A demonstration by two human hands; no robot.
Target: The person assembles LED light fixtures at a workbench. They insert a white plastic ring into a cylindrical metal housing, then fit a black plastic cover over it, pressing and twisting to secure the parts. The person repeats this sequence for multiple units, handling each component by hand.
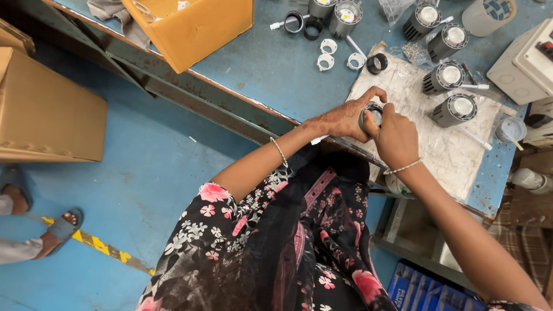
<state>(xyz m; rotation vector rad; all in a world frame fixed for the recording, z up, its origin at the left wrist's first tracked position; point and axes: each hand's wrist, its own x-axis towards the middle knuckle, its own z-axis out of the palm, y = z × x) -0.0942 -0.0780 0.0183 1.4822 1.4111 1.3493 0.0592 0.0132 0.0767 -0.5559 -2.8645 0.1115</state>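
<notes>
Looking down, my left hand [344, 120] and right hand [396, 137] both grip a small grey ribbed metal cylinder with a round white face [371, 117], held just above the near edge of the blue surface [271, 69]. Four similar cylinders [455, 109] stand further right on a white sheet [455, 152].

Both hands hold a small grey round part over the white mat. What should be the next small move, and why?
Probably press the insert fully into the grey round part with the right hand while the left hand steadies it: both hands grip it above the white mat, and similar finished units stand there.
</notes>
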